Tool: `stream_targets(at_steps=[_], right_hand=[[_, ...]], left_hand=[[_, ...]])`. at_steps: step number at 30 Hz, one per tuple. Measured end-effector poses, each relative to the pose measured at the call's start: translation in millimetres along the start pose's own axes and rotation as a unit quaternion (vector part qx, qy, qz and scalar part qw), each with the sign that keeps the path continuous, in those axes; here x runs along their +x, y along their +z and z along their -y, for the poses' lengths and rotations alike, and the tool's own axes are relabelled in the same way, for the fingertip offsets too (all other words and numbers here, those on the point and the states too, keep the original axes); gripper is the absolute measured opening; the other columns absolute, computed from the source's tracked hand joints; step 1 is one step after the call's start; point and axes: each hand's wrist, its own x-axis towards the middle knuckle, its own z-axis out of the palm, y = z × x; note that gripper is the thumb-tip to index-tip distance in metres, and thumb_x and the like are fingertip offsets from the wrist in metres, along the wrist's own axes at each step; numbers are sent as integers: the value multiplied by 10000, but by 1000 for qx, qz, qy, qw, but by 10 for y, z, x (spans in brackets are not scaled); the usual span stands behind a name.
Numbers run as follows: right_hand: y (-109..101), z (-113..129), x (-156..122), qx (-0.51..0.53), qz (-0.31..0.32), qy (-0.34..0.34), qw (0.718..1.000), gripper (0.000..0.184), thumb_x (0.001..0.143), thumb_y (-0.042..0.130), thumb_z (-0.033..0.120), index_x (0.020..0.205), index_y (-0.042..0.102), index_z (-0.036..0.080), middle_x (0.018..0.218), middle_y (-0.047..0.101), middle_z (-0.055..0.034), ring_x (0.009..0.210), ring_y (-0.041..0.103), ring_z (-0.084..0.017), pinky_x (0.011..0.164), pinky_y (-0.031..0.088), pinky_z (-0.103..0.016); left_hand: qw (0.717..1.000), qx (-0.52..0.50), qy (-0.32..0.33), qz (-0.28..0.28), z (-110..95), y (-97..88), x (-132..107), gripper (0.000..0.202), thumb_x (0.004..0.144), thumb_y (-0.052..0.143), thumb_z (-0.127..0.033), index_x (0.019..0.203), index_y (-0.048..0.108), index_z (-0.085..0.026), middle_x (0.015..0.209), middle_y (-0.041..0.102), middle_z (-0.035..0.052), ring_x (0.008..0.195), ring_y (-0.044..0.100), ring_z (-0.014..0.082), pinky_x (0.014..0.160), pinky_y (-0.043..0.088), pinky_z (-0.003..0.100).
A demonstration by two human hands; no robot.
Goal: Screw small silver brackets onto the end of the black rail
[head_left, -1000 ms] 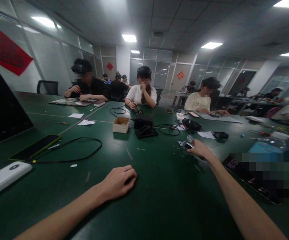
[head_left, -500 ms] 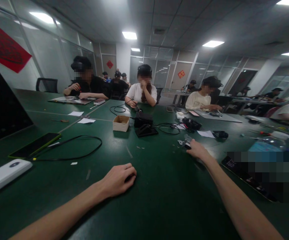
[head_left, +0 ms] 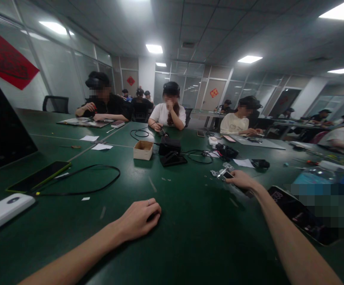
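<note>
My left hand (head_left: 142, 217) rests on the green table, its fingers loosely curled together and a ring on one of them. Nothing shows in its grip. Out to the right, my right hand (head_left: 241, 179) pinches a small silvery metal part with a dark flat face (head_left: 228, 174); its exact kind cannot be made out. Touching or close beside it lie small metal pieces (head_left: 214, 173), and tiny rings are scattered nearby on the table. The fingers of my right hand partly cover the held part.
Ahead stand an open cardboard box (head_left: 143, 151) and a black device on a stand (head_left: 173, 157). A looped black cable (head_left: 119, 174), a phone (head_left: 38, 176) and a white device (head_left: 7, 211) lie left. Another phone (head_left: 302, 215) lies right. Several people sit across the table.
My right hand has shifted slightly right and down, and the silvery part at its fingertips shows more clearly. My left hand stays nearly in place. The camera view has tilted slightly.
</note>
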Motion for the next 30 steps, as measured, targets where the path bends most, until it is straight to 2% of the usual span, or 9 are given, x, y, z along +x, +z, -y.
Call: stream_targets(at_steps=[4, 7, 13, 17, 24, 30], right_hand=[[-46, -65, -57, 68, 27, 24, 997, 203, 684, 643, 302, 554, 596, 154, 571, 598, -21, 584, 578, -161, 515, 411, -228], [-1, -84, -103, 146, 61, 41, 986, 168, 713, 603, 273, 599, 605, 150, 585, 618, -29, 550, 576, -147, 517, 450, -228], [113, -117, -107, 303, 74, 74, 947, 148, 782, 534, 284, 707, 566, 160, 616, 605, -41, 530, 563, -132, 495, 482, -216], [113, -145, -98, 385, 77, 96, 915, 116, 814, 471, 278, 789, 511, 172, 597, 546, -4, 482, 523, -110, 433, 455, -193], [50, -78, -196, 474, 105, 118, 866, 163, 829, 355, 277, 852, 466, 161, 542, 441, 27, 409, 447, -91, 371, 384, -170], [0, -85, -216, 512, 127, 124, 840, 170, 838, 327, 281, 867, 445, 162, 524, 395, 37, 385, 407, -93, 354, 338, -168]], left_hand=[[1000, 2, 1, 2, -3, -1, -7, 157, 873, 435, -203, 927, 580, -174, 875, 588, 36, 709, 560, 142, 619, 425, 233], [1000, 1, -5, 1, -4, 7, -9, 152, 871, 437, -194, 926, 577, -173, 884, 590, 38, 715, 563, 146, 625, 429, 238], [1000, 0, -3, 2, -12, -2, 0, 147, 869, 440, -188, 917, 578, -175, 875, 591, 36, 722, 567, 143, 633, 435, 234], [1000, -7, -4, 1, 2, 1, -10, 151, 878, 440, -199, 933, 579, -179, 886, 586, 35, 729, 566, 146, 643, 438, 239], [1000, -10, -11, 6, 9, 11, -7, 151, 877, 440, -195, 942, 575, -181, 900, 587, 32, 737, 559, 143, 637, 426, 236], [1000, -3, -3, 4, 9, 15, -5, 145, 874, 439, -189, 936, 570, -183, 901, 589, 33, 741, 564, 148, 646, 431, 243]])
